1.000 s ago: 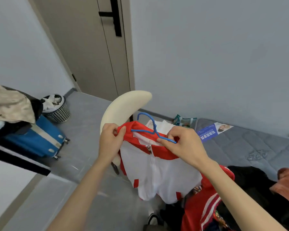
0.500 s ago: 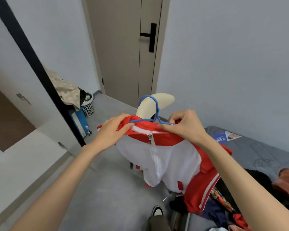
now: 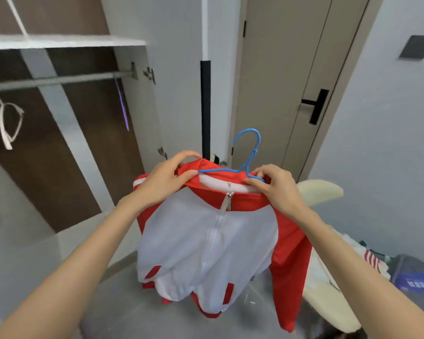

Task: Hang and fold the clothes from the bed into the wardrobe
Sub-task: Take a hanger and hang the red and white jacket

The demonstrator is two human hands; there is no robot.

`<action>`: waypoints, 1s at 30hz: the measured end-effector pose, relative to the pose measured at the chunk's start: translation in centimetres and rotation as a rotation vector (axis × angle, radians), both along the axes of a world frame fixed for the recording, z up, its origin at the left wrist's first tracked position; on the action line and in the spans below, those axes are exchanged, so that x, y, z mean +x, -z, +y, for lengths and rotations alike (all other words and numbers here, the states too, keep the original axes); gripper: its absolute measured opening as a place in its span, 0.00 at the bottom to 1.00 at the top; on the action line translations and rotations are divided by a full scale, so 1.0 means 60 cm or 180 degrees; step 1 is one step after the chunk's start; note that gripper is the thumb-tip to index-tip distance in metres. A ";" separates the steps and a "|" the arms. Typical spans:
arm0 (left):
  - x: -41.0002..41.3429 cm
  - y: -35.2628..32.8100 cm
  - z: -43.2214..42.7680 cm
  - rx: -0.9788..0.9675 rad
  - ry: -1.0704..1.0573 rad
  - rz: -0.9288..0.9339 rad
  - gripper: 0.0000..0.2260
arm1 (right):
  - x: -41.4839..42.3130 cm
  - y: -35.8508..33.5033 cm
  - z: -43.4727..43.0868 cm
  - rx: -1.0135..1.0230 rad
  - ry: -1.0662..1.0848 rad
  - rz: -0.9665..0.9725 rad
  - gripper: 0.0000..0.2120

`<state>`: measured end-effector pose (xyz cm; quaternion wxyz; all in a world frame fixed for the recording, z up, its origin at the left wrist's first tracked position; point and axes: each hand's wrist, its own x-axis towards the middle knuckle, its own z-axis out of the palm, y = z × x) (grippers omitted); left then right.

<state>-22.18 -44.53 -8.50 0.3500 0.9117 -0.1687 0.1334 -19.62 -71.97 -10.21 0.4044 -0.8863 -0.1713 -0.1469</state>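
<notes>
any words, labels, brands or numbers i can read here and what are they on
Nothing here can be quoted.
On the blue leaflet at the lower right edge: white print, too blurred to read.
On the red and white jacket: no lettering or logo shows on the side in view.
On the blue hanger, the door and the wardrobe: no text visible.

Single head-worn wide-angle view, looking forward and slightly down, close over outstretched forearms, facing the open wardrobe (image 3: 59, 133)
</notes>
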 end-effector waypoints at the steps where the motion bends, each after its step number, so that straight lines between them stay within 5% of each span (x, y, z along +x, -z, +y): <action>1: -0.004 -0.010 0.025 0.0027 -0.0081 0.0010 0.13 | 0.007 -0.004 0.024 0.0026 -0.0083 0.0071 0.18; 15: 0.047 -0.058 0.287 -0.0082 -0.1489 -0.0123 0.11 | 0.179 -0.110 0.342 -0.0048 -0.1976 0.0677 0.15; 22: 0.113 -0.065 0.370 -0.0397 -0.2579 -0.0079 0.16 | 0.290 -0.107 0.487 0.0150 -0.2155 0.1214 0.14; 30: 0.153 -0.067 0.447 -0.0521 -0.2925 -0.0043 0.16 | 0.387 -0.111 0.662 0.0600 -0.1986 0.2046 0.16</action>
